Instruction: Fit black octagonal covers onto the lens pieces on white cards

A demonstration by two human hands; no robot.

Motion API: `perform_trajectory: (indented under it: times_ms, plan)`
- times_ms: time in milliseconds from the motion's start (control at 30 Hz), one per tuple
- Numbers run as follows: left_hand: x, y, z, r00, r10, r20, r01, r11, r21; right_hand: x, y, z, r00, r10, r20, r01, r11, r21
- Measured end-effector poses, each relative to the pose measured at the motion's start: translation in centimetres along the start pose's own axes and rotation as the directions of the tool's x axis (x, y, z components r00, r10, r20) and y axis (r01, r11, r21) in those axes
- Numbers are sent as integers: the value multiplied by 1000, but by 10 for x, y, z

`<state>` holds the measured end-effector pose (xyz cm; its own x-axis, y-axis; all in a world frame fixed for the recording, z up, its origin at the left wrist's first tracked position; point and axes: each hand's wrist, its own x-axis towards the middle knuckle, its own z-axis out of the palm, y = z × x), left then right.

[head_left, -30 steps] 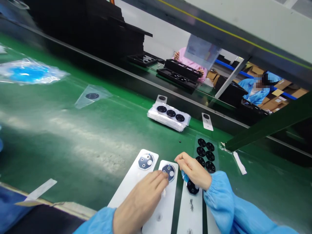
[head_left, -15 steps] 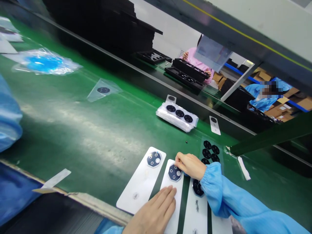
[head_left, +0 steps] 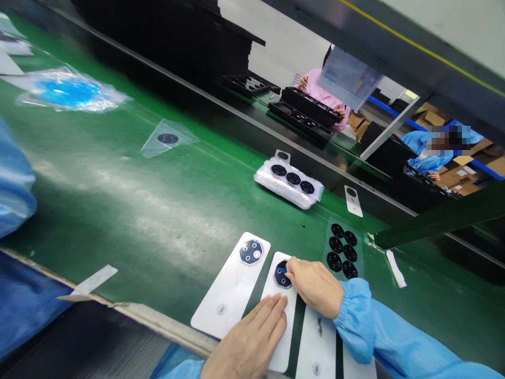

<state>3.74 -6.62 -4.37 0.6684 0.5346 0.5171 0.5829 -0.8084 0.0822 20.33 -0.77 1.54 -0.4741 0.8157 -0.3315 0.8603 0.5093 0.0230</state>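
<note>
My left hand (head_left: pixel 254 334) lies flat, fingers stretched out, on the lower part of a white phone back panel (head_left: pixel 290 310). At the panel's top is a dark octagonal camera decal (head_left: pixel 281 280) with small rings. My right hand (head_left: pixel 313 281) is closed, its fingertips pressed to the decal's right side. A short blue strip shows beside these fingertips; what they pinch is hidden. To the left lies another white panel (head_left: pixel 226 289) bearing a similar decal (head_left: pixel 251 252). Further white panels (head_left: pixel 311 342) lie right of it, partly under my right forearm.
A clear sheet of black decals (head_left: pixel 331 243) lies beyond my right hand. Farther back are a wrapped stack of decals (head_left: pixel 290 190), a small white panel (head_left: pixel 353 201) and a single decal on film (head_left: pixel 168 138). A green post (head_left: pixel 434 223) stands right. Co-workers sit behind the bench.
My right hand has shifted down over the decal, and a blue strip now shows at its fingertips. The decal sheet is more exposed. My left hand stays flat on the panel. The view tilted slightly.
</note>
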Motion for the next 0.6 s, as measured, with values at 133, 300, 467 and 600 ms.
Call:
perform_trajectory:
  times_ms: [133, 300, 467, 600]
  plan:
    - [0, -2, -3, 1000, -4, 0, 4, 999, -32, -15, -6, 11, 999, -39, -17, 38, 999, -17]
    - [-1, -4, -2, 1000, 4, -13, -5, 996, -86, -37, -16, 17, 994, -83, -74, 86, 995, 41]
    - [-2, -2, 1, 999, -7, -32, 2, 987, -159, -61, -21, -2, 998, -30, -50, 44, 947, 317]
    - [3, -10, -20, 997, -65, 37, 74, 931, -357, -62, -14, -27, 995, 97, -20, -60, 749, 660]
